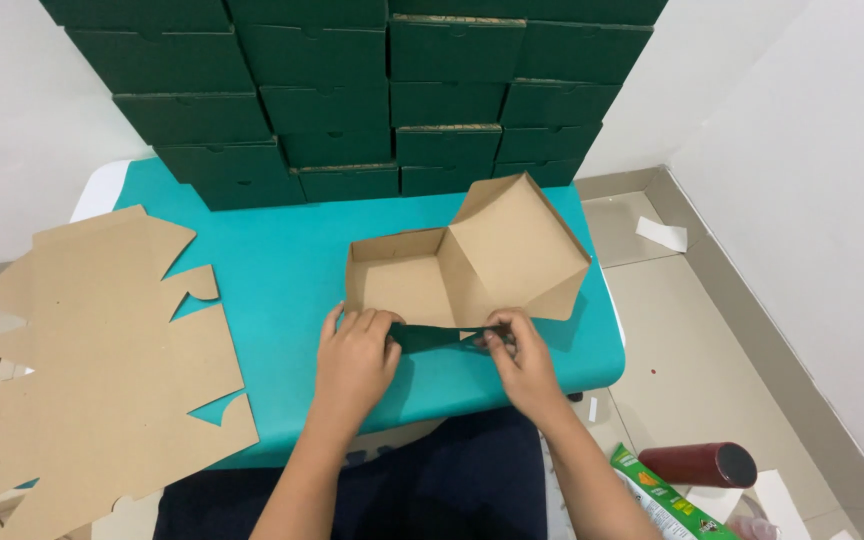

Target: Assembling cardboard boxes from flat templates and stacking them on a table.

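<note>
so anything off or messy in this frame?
Work area looks orderly: both hands, left hand and right hand, fold the half-built box on the teal table. Only oddities are on the floor at right: a dark red cylinder lying on its side and paper scraps.

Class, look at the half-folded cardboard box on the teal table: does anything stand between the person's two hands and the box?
Nothing visible does. The left hand and right hand already touch the front flap of the half-folded box.
</note>
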